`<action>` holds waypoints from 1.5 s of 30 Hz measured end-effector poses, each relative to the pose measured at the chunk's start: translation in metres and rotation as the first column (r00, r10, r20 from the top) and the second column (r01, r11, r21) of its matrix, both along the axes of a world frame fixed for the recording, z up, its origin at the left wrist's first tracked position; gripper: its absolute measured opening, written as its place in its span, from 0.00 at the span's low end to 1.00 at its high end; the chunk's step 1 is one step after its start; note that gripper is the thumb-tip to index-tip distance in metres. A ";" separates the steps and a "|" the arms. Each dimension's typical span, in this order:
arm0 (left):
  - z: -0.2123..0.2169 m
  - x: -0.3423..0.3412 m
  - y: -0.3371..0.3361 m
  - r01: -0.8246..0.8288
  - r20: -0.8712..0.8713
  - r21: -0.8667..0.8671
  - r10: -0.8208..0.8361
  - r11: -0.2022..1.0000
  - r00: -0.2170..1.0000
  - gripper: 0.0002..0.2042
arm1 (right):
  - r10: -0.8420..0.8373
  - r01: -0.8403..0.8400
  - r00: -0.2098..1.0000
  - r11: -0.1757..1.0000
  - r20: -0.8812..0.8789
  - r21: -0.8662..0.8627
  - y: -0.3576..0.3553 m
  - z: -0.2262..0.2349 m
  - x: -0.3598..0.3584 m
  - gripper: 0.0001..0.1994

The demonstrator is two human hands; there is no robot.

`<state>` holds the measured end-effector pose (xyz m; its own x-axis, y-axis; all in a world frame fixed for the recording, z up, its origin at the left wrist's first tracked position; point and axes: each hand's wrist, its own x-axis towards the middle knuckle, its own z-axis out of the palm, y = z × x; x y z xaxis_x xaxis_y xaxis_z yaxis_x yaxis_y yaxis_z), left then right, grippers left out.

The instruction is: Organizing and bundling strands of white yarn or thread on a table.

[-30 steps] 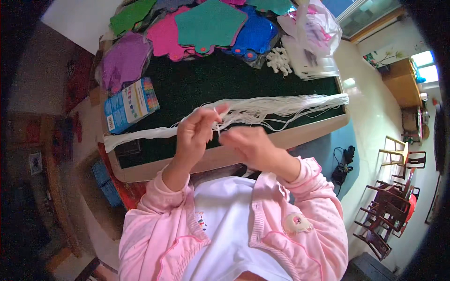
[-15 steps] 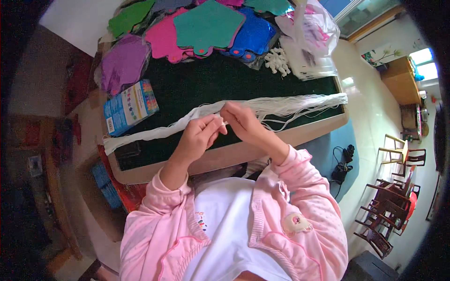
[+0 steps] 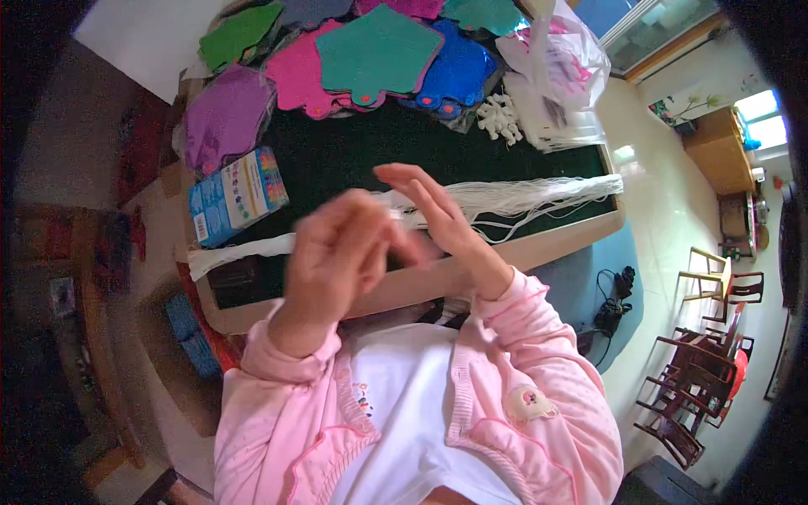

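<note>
A long bundle of thin white cord stretches across the dark green table top. Above its middle, my left hand is raised and smeared by motion, so I cannot make out what its fingers hold. My right hand is close beside it, fingers stretched out and apart, with nothing visible in them. Behind my hands lie packs of felt-like shaped pieces: a teal one, a pink one, a blue one and a purple one.
A blue box lies at the table's left. At the back right are a small white knotted cord heap and a white plastic bag. Black cables rest on a blue-grey seat. Wooden chairs stand farther right.
My hands were together with fingers pinched over a small white bit. Now they have come apart; the right fingers have straightened and the left hand has swung slightly left and nearer.
</note>
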<state>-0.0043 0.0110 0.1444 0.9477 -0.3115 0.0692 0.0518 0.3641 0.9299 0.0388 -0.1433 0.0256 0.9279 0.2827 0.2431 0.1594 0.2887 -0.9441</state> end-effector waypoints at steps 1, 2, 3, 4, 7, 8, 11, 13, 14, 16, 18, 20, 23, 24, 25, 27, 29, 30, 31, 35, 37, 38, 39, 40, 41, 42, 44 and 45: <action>-0.006 -0.001 -0.006 0.021 -0.113 0.079 -0.012 0.997 0.994 0.10 | 0.113 -0.082 0.979 0.980 -0.168 0.183 0.005 0.013 -0.009 0.18; -0.012 0.002 -0.008 0.028 -0.113 0.078 -0.019 0.997 0.993 0.10 | 0.156 -0.121 0.961 0.980 -0.228 0.159 0.003 0.011 -0.022 0.17; -0.023 0.009 -0.009 -0.075 -0.021 0.148 0.079 0.986 0.997 0.10 | 0.203 -0.169 0.935 0.976 -0.290 0.139 0.002 0.015 -0.031 0.16; -0.033 0.015 -0.010 -0.182 0.076 0.208 0.170 0.961 0.983 0.11 | 0.306 -0.322 0.947 0.891 -0.098 -0.321 -0.006 0.027 -0.040 0.11; -0.053 0.018 0.001 -0.148 0.072 0.399 0.130 0.905 0.989 0.10 | 0.074 -0.047 0.995 0.943 0.069 -0.330 -0.011 0.050 -0.057 0.05; -0.058 0.011 0.002 -0.053 0.003 0.454 0.058 0.890 0.998 0.10 | -0.051 0.082 0.992 0.955 0.113 -0.286 -0.012 0.058 -0.056 0.06; -0.060 -0.008 0.001 0.066 -0.070 0.298 -0.048 0.952 0.996 0.11 | -0.162 0.230 0.966 0.895 0.201 -0.382 -0.016 0.042 -0.036 0.06; -0.060 -0.002 -0.002 0.087 -0.155 0.036 -0.080 0.996 0.985 0.12 | -0.045 0.138 0.982 0.831 0.183 -0.538 -0.014 0.019 -0.039 0.06; -0.063 0.005 -0.005 -0.032 -0.085 0.115 0.042 0.993 0.996 0.12 | -0.019 0.107 0.980 0.889 0.198 -0.446 -0.006 0.015 -0.044 0.06; -0.075 0.016 -0.007 -0.199 0.032 0.245 0.197 0.949 0.980 0.12 | 0.008 0.096 0.976 0.884 0.219 -0.458 -0.004 0.019 -0.045 0.04; -0.087 0.013 -0.003 -0.115 0.045 0.356 0.106 0.927 0.993 0.12 | 0.022 0.096 0.971 0.875 0.236 -0.474 -0.006 0.023 -0.042 0.03; -0.083 0.012 0.004 0.188 -0.200 0.560 -0.089 0.807 0.976 0.11 | -0.109 0.245 0.947 0.850 0.301 -0.465 -0.013 0.025 -0.030 0.04; -0.074 0.010 0.004 0.132 -0.243 0.091 -0.106 0.987 0.964 0.12 | -0.091 0.268 0.928 0.837 0.361 -0.477 -0.007 0.006 -0.028 0.04; -0.075 0.013 0.001 0.129 -0.242 0.091 -0.104 0.987 0.965 0.12 | -0.052 0.244 0.923 0.846 0.382 -0.475 -0.004 0.003 -0.031 0.05; -0.077 0.020 -0.006 -0.052 -0.080 0.246 0.074 0.968 0.994 0.12 | 0.062 0.133 0.949 0.811 0.309 -0.570 -0.008 0.002 -0.035 0.07; -0.093 0.028 -0.008 -0.286 0.236 0.463 0.195 0.839 0.952 0.14 | 0.000 0.202 0.933 0.827 0.359 -0.525 -0.007 0.010 -0.032 0.07; -0.093 0.024 -0.001 -0.042 0.024 0.507 0.035 0.861 0.999 0.14 | -0.072 0.276 0.913 0.835 0.403 -0.475 -0.009 0.011 -0.026 0.07; -0.092 0.022 0.001 0.211 -0.193 0.499 -0.129 0.840 0.973 0.14 | -0.110 0.311 0.913 0.811 0.393 -0.496 -0.012 0.007 -0.020 0.06; -0.089 0.022 0.001 0.283 -0.251 0.305 -0.209 0.910 0.945 0.14 | -0.148 0.344 0.912 0.784 0.383 -0.516 -0.015 0.004 -0.016 0.05; -0.089 0.035 -0.013 -0.139 -0.121 0.132 0.155 0.981 0.980 0.13 | -0.022 0.256 0.925 0.773 0.378 -0.580 -0.009 -0.009 -0.020 0.02; -0.108 0.035 -0.003 -0.059 -0.041 0.391 0.081 0.919 0.996 0.13 | -0.059 0.255 0.935 0.800 0.351 -0.543 -0.011 -0.011 -0.012 0.02; -0.112 0.036 -0.002 0.012 0.011 0.625 -0.025 0.781 1.000 0.13 | -0.107 0.264 0.942 0.821 0.319 -0.506 -0.013 -0.013 -0.008 0.02; -0.111 0.036 -0.002 0.115 -0.031 0.618 -0.122 0.778 0.992 0.12 | -0.109 0.266 0.942 0.820 0.317 -0.506 -0.016 -0.016 -0.005 0.02; -0.112 0.038 -0.002 0.118 -0.032 0.618 -0.125 0.777 0.992 0.12 | -0.087 0.229 0.954 0.829 0.287 -0.510 -0.018 -0.018 -0.003 0.02; -0.113 0.039 -0.001 0.203 -0.133 0.432 -0.161 0.879 0.978 0.12 | -0.064 0.192 0.964 0.838 0.257 -0.510 -0.019 -0.021 -0.001 0.02; -0.113 0.040 -0.001 0.264 -0.222 0.220 -0.216 0.939 0.951 0.11 | -0.066 0.194 0.964 0.838 0.257 -0.510 -0.019 -0.030 -0.001 0.02; -0.109 0.043 -0.014 0.125 -0.124 0.305 -0.090 0.944 0.988 0.11 | -0.086 0.161 0.979 0.880 0.183 -0.447 -0.016 -0.047 0.001 0.05; -0.107 0.043 -0.018 -0.025 -0.015 0.373 0.033 0.927 0.999 0.10 | -0.083 0.158 0.980 0.881 0.183 -0.447 -0.017 -0.050 0.002 0.05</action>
